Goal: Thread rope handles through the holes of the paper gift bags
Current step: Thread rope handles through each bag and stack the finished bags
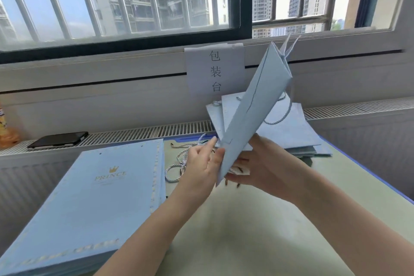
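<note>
Fingers (216, 156) of the left hand (201, 163) are pinching the flat, matte pale-blue paper bag (251, 116) at its lower edge; the right hand (257, 170) is cupping it from behind, fingers curled. Beside the bag, twisted rope handles (179, 161) are lying on the table (257, 231), and a bag stack (89, 197) is lying further left.

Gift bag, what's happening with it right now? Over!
Both hands grip held bag: left hand, right hand. Bag tilted up, rope handle hanging. Loose ropes underneath, nothing blocking.
</note>
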